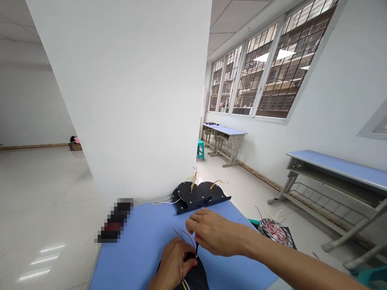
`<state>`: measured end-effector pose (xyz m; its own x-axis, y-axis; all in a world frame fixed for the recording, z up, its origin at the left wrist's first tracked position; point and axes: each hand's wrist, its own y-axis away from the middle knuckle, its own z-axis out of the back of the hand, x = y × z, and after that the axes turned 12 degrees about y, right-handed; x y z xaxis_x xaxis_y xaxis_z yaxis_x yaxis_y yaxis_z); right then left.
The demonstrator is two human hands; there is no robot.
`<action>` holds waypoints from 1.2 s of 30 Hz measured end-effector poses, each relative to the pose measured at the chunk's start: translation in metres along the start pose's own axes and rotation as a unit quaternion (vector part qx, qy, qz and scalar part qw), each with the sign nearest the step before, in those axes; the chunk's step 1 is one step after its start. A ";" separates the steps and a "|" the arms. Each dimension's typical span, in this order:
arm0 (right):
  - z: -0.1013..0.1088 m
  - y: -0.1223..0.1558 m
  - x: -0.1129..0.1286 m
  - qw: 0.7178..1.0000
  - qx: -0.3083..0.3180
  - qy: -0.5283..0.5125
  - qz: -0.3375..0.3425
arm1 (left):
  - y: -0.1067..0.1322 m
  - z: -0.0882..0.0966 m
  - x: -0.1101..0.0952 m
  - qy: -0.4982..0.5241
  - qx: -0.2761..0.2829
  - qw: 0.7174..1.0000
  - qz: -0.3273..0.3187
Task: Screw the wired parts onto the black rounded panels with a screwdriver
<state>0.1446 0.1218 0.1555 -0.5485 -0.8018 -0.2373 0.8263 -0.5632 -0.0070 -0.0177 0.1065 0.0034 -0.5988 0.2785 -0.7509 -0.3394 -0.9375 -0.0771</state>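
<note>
My left hand (173, 262) is closed on a black part with red and yellow wires (193, 276) at the near edge of the blue table (142, 245). My right hand (214, 233) reaches in from the right and pinches the thin red wires (187, 237) just above that part. Further back on the table, against the white pillar, lies a stack of black round plates with yellow and white wires (198, 195). The lower part of the held piece is cut off by the frame's edge.
A wide white pillar (130, 92) stands right behind the table. A blurred dark object (115, 221) lies at the table's left back corner. A round fan-like part (275, 231) sits low to the right. Blue desks (335, 169) stand along the window wall, with a green stool (200, 150).
</note>
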 end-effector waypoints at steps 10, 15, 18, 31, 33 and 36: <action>-0.004 0.001 0.005 0.998 -0.042 -0.034 0.028 | -0.003 0.003 -0.007 -0.006 0.002 1.000 -0.004; -0.006 0.001 0.006 0.999 -0.044 -0.003 -0.029 | -0.005 0.004 -0.009 -0.005 0.006 1.000 -0.011; -0.009 0.002 0.006 0.996 -0.080 -0.036 0.026 | -0.005 0.004 -0.010 -0.005 0.006 1.000 -0.018; -0.012 0.010 0.009 0.997 -0.056 -0.031 -0.050 | -0.007 0.002 -0.010 -0.015 0.013 0.999 -0.027; -0.012 0.011 0.008 0.994 -0.081 -0.063 -0.021 | -0.007 0.002 -0.011 -0.013 0.020 0.999 -0.030; -0.013 0.013 0.008 0.992 -0.090 -0.080 -0.020 | -0.007 0.003 -0.011 -0.011 0.021 0.999 -0.029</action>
<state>0.1524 0.1111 0.1407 -0.5832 -0.8088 -0.0754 0.8047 -0.5625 -0.1901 -0.0109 0.1104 0.0138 -0.5922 0.3377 -0.7317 -0.4045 -0.9099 -0.0926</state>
